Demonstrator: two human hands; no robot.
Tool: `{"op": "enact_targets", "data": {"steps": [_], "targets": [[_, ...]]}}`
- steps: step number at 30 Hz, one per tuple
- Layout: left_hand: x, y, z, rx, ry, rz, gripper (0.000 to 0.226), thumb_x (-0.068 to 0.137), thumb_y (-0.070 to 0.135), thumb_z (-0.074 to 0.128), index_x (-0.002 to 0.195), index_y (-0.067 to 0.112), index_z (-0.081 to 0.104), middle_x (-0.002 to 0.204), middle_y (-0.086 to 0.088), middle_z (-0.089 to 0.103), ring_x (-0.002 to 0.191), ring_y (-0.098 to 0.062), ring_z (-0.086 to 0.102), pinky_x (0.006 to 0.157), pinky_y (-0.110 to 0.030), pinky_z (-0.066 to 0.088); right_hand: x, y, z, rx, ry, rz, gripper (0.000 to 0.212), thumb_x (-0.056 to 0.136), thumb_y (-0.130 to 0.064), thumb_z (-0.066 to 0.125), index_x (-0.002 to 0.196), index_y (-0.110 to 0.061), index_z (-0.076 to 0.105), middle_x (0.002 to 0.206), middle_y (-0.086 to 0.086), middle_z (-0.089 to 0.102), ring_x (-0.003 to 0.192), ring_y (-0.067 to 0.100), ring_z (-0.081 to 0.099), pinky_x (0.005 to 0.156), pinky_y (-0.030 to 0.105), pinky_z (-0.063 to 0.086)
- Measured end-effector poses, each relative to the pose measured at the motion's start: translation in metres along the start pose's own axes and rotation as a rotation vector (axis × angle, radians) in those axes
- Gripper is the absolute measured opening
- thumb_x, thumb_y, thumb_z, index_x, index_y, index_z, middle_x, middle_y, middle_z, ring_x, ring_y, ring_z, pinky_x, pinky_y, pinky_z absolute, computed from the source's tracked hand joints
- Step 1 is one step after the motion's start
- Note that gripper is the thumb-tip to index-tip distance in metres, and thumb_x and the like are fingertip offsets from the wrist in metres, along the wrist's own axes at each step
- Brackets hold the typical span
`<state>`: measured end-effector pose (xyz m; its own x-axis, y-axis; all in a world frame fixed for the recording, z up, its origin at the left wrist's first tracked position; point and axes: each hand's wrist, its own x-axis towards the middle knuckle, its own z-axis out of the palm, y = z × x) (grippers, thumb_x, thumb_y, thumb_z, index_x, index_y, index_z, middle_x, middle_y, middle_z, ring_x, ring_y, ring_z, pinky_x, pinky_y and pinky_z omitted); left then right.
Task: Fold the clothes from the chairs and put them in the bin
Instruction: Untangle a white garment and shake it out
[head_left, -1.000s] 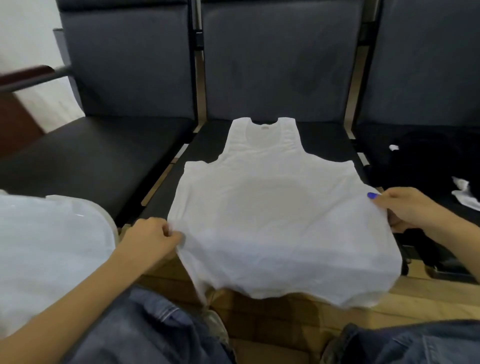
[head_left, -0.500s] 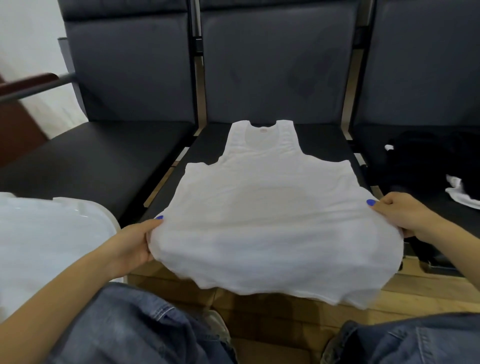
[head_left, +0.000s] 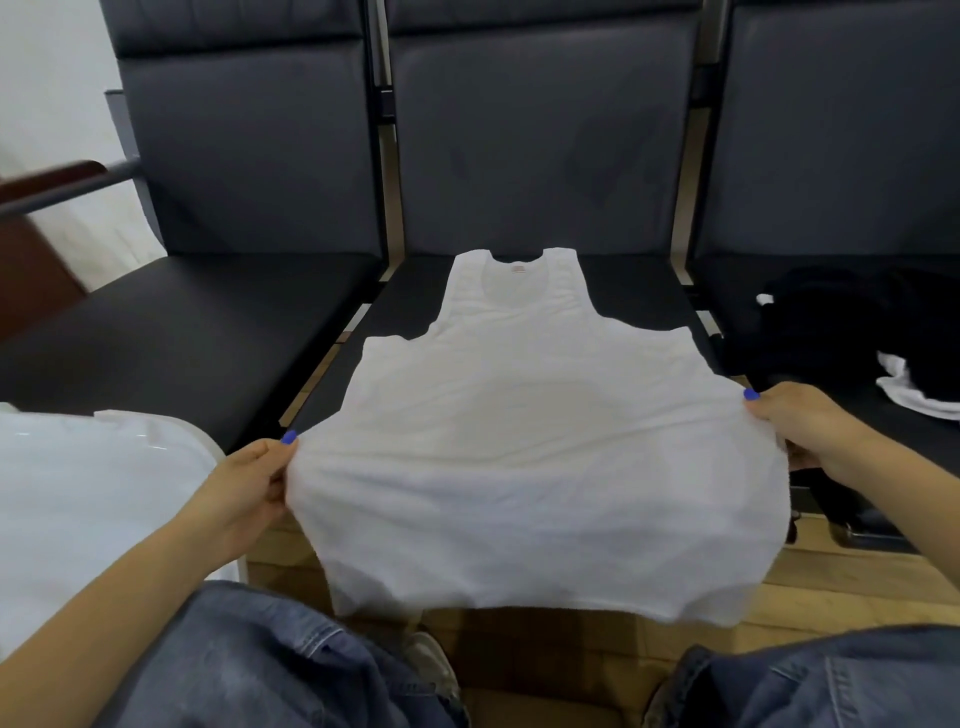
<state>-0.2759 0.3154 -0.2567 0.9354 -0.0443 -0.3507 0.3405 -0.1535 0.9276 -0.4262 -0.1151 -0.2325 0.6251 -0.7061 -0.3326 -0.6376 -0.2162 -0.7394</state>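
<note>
Black chairs (head_left: 249, 171) fill the frame; mid-frame the vest (head_left: 540, 457) lies neck away, left hand (head_left: 249, 493) and right hand (head_left: 810, 431) each pinching one side edge.

White tank top (head_left: 519, 441) spread over the middle chair seat (head_left: 639, 291), hem hanging off the front edge. Pinched at its sides by left hand (head_left: 244, 488) and right hand (head_left: 810, 426). Black clothes (head_left: 841, 322) heaped on the right seat; white bin (head_left: 78, 499) at left.
</note>
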Motion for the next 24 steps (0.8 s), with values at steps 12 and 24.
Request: {"op": "enact_targets", "data": {"steps": [12,24], "targets": [[0.016,-0.004,0.003,0.455,0.262,0.396,0.054,0.100,0.039,0.043,0.076,-0.008,0.057,0.073,-0.026,0.054,0.067,-0.030,0.047,0.061,-0.033,0.036,0.007,-0.001,-0.004,-0.052,-0.117,0.033,0.028,0.097,-0.024,0.052,0.075,-0.008,0.047,0.058,0.007,0.041,0.045,0.014,0.033,0.040,0.021,0.026],[0.004,0.005,0.016,0.204,0.119,0.084,0.032,0.097,0.040,0.048,0.083,0.015,0.061,0.092,-0.008,0.061,0.094,-0.030,0.056,0.092,-0.047,0.045,0.017,-0.013,0.008,-0.405,-0.103,0.032,0.012,0.096,-0.004,0.045,0.105,-0.001,0.052,0.065,0.012,0.042,0.049,0.019,0.033,0.042,0.021,0.024]]}}
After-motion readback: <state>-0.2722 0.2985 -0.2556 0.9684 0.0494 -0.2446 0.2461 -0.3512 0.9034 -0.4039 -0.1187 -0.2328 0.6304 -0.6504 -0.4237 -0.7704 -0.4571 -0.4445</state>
